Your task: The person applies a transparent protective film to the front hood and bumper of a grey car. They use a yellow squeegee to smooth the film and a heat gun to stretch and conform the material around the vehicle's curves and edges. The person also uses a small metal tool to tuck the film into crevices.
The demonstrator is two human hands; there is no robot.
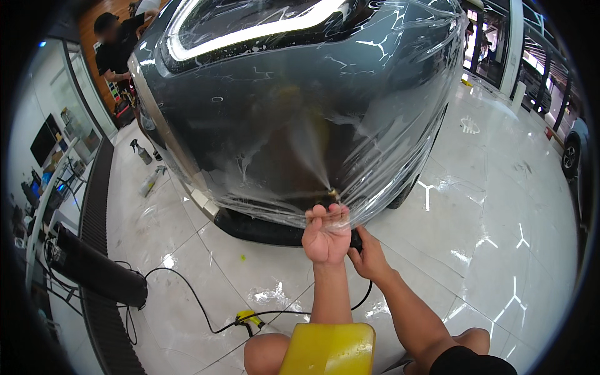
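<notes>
In front of me is a dark grey car bumper (250,119) draped with clear film (400,150), which bunches in folds along its lower edge. My left hand (327,237) is palm up at that edge, its curled fingers closed on the gathered film. Just to its right, my right hand (372,256) is wrapped around the black handle of a spray gun, mostly hidden. The spray gun's brass nozzle (333,192) shows above my left fingertips. A fan of mist shoots from it up toward the bumper. A flat yellow translucent block (328,350) looms close at the lower edge.
A black hose (275,312) snakes across the glossy tiled floor past a yellow tool (248,317). Two spray bottles (144,154) (152,181) are on the floor at left. Nearby are a black cylinder (97,265) and, farther off, another person (119,53) beside the car.
</notes>
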